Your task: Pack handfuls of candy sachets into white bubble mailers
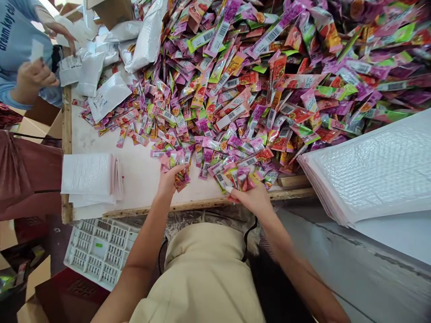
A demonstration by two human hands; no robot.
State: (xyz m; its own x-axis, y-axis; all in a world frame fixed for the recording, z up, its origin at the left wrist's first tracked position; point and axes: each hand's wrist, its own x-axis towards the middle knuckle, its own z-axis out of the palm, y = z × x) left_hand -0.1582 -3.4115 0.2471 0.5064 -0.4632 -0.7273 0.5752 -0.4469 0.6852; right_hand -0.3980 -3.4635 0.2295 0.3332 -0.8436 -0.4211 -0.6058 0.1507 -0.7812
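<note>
A big heap of small stick sachets (pixel 232 85) in pink, purple, green and orange, many with barcodes, covers the table in front of me. At the heap's near edge my left hand (pixel 171 179) is closed on a few sachets (pixel 182 177). To its right, my right hand (pixel 252 194) grips a small bunch of sachets (pixel 240 176), its fingers curled round them over the table's front edge. Loose sachets (pixel 207 161) lie between the two hands. How many pieces each hand holds I cannot tell.
White bubble mailers lie in a stack (pixel 87 175) at left and a larger stack (pixel 367 166) at right. Filled white pouches (pixel 146 40) rest at the back left, near a co-worker's hand (pixel 35 78). A white plastic crate (pixel 97 251) stands below the wooden table edge (pixel 202 202).
</note>
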